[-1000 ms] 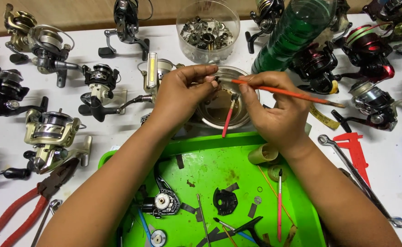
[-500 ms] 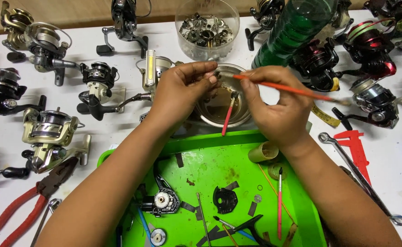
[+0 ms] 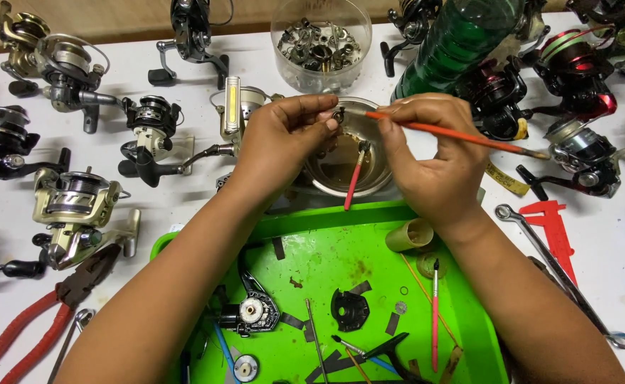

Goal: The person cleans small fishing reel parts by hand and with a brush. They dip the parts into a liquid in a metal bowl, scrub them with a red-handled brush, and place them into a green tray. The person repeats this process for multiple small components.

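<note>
Head view, read left to right. At the far left, red pliers (image 3: 24,331) lie on the white table (image 3: 184,60), with several reels (image 3: 77,206) above them. A green tray (image 3: 341,256) sits at centre front and carries a black reel body (image 3: 252,313), a dark plate (image 3: 348,309) and a pink brush (image 3: 435,313).

The left hand (image 3: 284,139) is raised over a glass bowl (image 3: 341,167) of brownish liquid; its thumb and forefinger are pinched on a small metal part (image 3: 339,114) (probably a ring or bearing, though the view is too small to be sure). A red-handled brush (image 3: 355,178) leans in the bowl.

The right hand (image 3: 433,153) is closed in a pen grip around an orange brush (image 3: 462,135), whose tip is brought to the part at the left fingertips.

The part is judged to be light, rigid and likely slippery if wet or oiled; it is best held by its rim between two fingertips, over the bowl. The orange brush is judged thin, light and slightly flexible, and is best gripped near the bristle end for control.

Behind the hands stand a clear jar (image 3: 319,39) of metal pieces and a green bottle (image 3: 462,39); at the right lie more reels, a red caliper (image 3: 554,231) and a wrench (image 3: 561,284).
</note>
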